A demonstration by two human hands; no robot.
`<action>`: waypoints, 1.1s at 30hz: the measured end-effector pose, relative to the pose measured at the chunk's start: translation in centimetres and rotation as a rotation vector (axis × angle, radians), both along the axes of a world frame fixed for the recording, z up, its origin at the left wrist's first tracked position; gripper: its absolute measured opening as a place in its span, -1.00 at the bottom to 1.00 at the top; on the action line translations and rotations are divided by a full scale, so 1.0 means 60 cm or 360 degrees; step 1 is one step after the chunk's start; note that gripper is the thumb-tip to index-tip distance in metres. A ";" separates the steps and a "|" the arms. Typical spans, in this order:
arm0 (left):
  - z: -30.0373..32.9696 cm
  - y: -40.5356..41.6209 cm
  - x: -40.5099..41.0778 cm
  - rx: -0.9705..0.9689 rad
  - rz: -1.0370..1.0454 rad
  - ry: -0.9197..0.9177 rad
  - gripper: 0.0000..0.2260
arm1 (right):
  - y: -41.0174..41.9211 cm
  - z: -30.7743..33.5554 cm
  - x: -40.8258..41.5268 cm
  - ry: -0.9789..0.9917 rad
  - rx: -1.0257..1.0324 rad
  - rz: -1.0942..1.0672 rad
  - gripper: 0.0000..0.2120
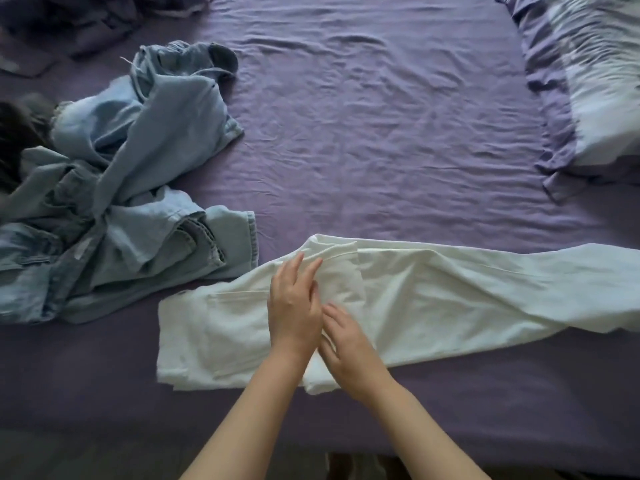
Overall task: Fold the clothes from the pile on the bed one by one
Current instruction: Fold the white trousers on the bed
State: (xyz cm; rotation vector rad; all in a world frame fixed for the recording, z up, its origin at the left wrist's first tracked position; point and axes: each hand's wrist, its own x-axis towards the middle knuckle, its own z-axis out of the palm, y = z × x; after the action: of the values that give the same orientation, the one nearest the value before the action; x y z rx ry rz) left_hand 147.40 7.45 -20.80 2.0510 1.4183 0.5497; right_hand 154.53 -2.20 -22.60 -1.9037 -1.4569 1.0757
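- Head view: white trousers (433, 299) lie flat under both hands, long axis running sideways, legs trailing off to the right of the fingers.
- Left hand (294, 306) presses flat, fingers straight and slightly spread.
- Right hand (346, 341), fingers relaxed, touches the cloth; it sits nearer the legs.
- Denim pile (121, 202) lies left of the fingers.

Denim pile (114, 188) crowds left; pillow (595, 84) blocks far right.
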 end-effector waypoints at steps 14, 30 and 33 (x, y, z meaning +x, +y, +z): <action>-0.081 -0.041 0.042 -0.0429 -0.0614 0.1341 -0.50 | -0.050 -0.094 0.147 -0.0821 -0.0423 0.0352 -0.56; -0.098 -0.109 0.449 -0.0297 -0.0873 0.0974 -0.65 | -0.184 -0.056 0.671 -0.1401 -0.0844 0.0264 -0.64; -0.107 -0.132 0.507 -0.0277 -0.0904 0.0931 -0.73 | -0.185 -0.056 0.695 -0.1275 -0.0706 0.0344 -0.78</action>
State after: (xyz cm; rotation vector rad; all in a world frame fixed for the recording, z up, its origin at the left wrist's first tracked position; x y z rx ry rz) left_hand 177.81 -0.46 -27.22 2.4232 1.0257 -0.4249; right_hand 196.20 -13.27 -25.97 -2.7449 -1.9978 0.7908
